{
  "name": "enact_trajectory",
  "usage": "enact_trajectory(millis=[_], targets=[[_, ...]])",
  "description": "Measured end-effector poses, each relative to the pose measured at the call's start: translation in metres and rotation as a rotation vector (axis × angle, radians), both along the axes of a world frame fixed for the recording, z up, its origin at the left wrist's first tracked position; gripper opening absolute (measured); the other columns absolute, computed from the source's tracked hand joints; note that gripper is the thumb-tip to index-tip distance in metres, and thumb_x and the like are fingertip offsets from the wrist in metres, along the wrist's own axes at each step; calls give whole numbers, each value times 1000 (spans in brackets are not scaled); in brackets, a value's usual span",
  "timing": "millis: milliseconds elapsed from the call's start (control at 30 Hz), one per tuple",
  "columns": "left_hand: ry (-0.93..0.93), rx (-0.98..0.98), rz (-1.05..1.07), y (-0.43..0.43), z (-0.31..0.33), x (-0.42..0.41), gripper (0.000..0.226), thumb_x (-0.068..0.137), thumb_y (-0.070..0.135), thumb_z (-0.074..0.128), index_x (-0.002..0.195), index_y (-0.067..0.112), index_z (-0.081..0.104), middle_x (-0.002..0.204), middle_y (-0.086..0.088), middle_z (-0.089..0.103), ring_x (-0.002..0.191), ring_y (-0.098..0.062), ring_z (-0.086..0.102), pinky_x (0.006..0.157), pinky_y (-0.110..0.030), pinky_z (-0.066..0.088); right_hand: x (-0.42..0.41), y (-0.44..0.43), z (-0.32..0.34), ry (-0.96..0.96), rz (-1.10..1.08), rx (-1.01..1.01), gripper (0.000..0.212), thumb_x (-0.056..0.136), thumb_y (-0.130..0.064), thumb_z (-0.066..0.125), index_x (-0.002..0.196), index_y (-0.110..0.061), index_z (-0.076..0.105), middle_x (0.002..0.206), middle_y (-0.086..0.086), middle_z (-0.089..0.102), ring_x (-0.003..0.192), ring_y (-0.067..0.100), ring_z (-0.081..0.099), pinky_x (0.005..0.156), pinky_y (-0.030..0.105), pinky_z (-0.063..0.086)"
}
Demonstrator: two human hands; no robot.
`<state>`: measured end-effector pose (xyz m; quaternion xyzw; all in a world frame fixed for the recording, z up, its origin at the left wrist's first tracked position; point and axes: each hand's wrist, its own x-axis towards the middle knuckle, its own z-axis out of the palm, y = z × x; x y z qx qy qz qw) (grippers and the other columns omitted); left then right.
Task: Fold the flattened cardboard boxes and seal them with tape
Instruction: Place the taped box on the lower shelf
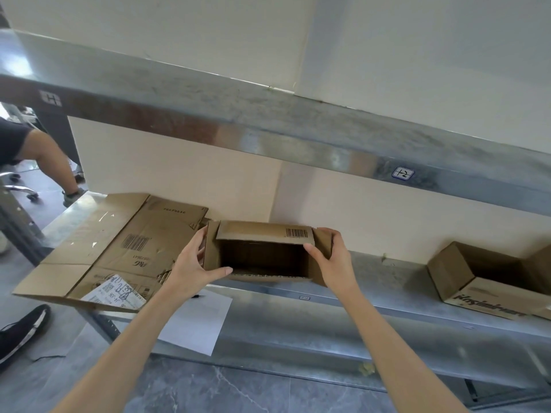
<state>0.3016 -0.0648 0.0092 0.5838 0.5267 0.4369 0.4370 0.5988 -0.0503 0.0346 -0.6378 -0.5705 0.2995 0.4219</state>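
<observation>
Flanking the box [262,231], left grip [190,263] and right grip [331,257] clasp it.

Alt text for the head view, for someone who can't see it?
Left hand and right hand grip the sides of an open box on a shelf. A flattened box lies left of it, a second box stands far right.

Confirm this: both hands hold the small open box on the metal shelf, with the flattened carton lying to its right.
Wrong on one point: the head view shows the flattened carton to the left of the small open box, not its right. The left hand and right hand do hold that box on the metal shelf.
</observation>
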Motion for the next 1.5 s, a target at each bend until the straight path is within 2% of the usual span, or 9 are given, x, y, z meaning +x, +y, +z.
enact_trajectory(millis=[100,200,367,633,767,900,1033,1233,1500], targets=[[38,-35,-23,-5,-5,0,98,72,13,89,149,35,34,137,27,50,133,-4,43,97,-7,39,-4,2,0,-16,-47,-14,40,94,-34,65,126,-14,51,106,-11,57,94,-2,52,70,-3,38],[47,-67,-62,-7,-8,-2,111,70,16,91,156,31,23,155,8,40,142,-19,38,117,-39,36,-9,6,0,-12,-103,-16,37,96,-38,61,122,-12,54,96,-19,56,88,-7,51,68,-3,38],[38,-68,-105,-12,-10,1,118,68,10,91,158,28,17,156,1,39,141,-30,41,107,-59,43,-16,10,0,20,-187,-17,37,97,-40,59,115,-8,54,89,-17,55,81,-5,52,64,-4,38],[103,13,-119,-15,-13,7,120,67,11,91,146,54,11,156,21,28,145,-7,31,106,-27,43,-21,7,1,-40,-200,1,39,98,-44,53,114,-9,51,96,1,60,83,12,55,61,12,39],[111,33,-89,-15,-13,9,120,66,14,93,143,59,13,156,19,31,139,1,35,103,-27,46,-23,5,2,-44,-199,30,36,99,-41,53,122,-13,51,114,4,64,101,15,61,70,18,43],[107,50,-48,-19,-12,14,120,64,18,94,139,63,12,155,22,30,135,4,33,93,-9,41,-26,3,4,-64,-184,52,35,101,-39,51,127,-17,49,120,8,66,111,23,64,81,29,51],[97,72,-54,-23,-10,15,118,65,17,93,143,56,15,149,32,27,133,5,34,101,-20,43,-24,4,5,-98,-186,49,35,101,-40,50,128,-18,50,121,8,67,109,24,65,81,29,50],[108,75,-79,-22,-9,15,116,65,17,93,145,50,15,142,43,20,126,19,33,96,-8,40,-26,9,6,-156,-226,49,36,101,-45,48,126,-19,52,118,6,69,95,21,67,71,22,45],[97,109,-71,-23,-9,17,117,67,20,92,146,54,13,155,26,25,131,22,29,98,-9,40,-34,15,0,-205,-313,38,39,101,-49,44,124,-19,55,116,3,69,82,7,54,75,25,44]])
